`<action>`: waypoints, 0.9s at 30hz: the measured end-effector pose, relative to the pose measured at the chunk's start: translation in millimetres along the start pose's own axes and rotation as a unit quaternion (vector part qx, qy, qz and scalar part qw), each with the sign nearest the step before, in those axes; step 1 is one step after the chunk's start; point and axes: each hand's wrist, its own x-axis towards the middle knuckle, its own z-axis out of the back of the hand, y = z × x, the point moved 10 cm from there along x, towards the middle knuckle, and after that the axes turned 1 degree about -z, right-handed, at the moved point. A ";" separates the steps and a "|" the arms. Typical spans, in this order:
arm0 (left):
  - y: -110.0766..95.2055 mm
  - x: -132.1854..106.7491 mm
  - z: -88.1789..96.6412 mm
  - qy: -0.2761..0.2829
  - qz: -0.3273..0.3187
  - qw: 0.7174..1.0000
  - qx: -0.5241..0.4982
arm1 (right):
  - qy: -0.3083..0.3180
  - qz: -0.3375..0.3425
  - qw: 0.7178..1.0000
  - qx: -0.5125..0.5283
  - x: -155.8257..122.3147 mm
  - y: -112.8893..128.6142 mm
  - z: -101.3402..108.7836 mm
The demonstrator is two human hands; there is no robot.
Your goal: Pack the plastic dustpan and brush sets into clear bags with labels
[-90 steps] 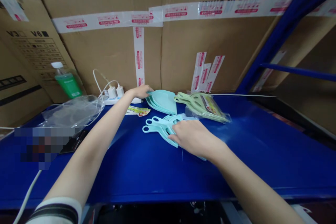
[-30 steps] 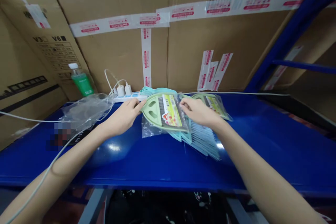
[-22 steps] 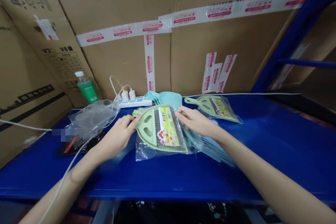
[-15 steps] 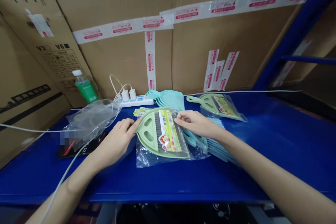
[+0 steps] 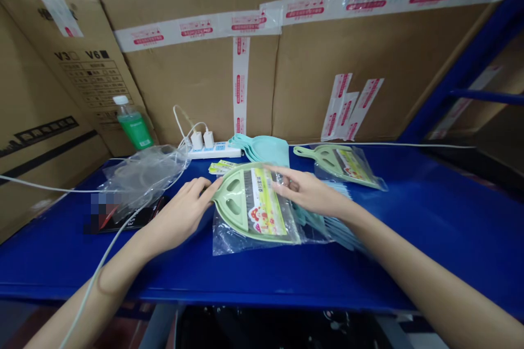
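A light green dustpan [image 5: 232, 217] with a dark-bristled brush and a colourful label card [image 5: 266, 204] lies partly inside a clear plastic bag [image 5: 231, 240]. My left hand [image 5: 186, 210] is closed around the handle end of this dustpan. At the upper right edge, my right hand [image 5: 305, 191] has its fingers bent against the bag's film beside the card; they appear to pinch the film. Light blue brushes [image 5: 341, 229] lie beneath and beyond my right wrist. Behind the green dustpan sit stacked turquoise dustpans [image 5: 268, 148].
Another bagged green dustpan [image 5: 331, 159] lies at back right. Crumpled clear bags [image 5: 143, 172], a white cable and a dark flat item [image 5: 143, 218] are on the left. A power strip [image 5: 216, 151] and a green bottle [image 5: 134, 125] stand at the back, before cardboard boxes [image 5: 196, 87].
My right fingers have shifted slightly and straightened somewhat along the bag's upper edge. My left hand keeps its hold on the handle end. The camera view has tilted a little.
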 end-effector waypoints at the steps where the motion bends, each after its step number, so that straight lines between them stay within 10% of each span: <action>1: -1.2 0.0 -0.4 0.000 0.000 1.000 -0.002 | -0.005 -0.005 1.000 -0.013 -0.5 1.0 -1.2; 9: -0.3 -3.5 6.7 0.010 0.015 1.000 -0.019 | 0.060 -0.077 0.981 0.168 3.0 -25.6 0.4; 16: 7.2 -28.7 22.2 0.015 0.037 0.998 -0.039 | -0.092 0.024 0.992 -0.080 26.3 4.7 54.5; 27: 20.7 -99.8 3.3 -0.037 0.097 0.993 -0.064 | 0.066 0.125 0.963 -0.231 139.3 50.7 -53.0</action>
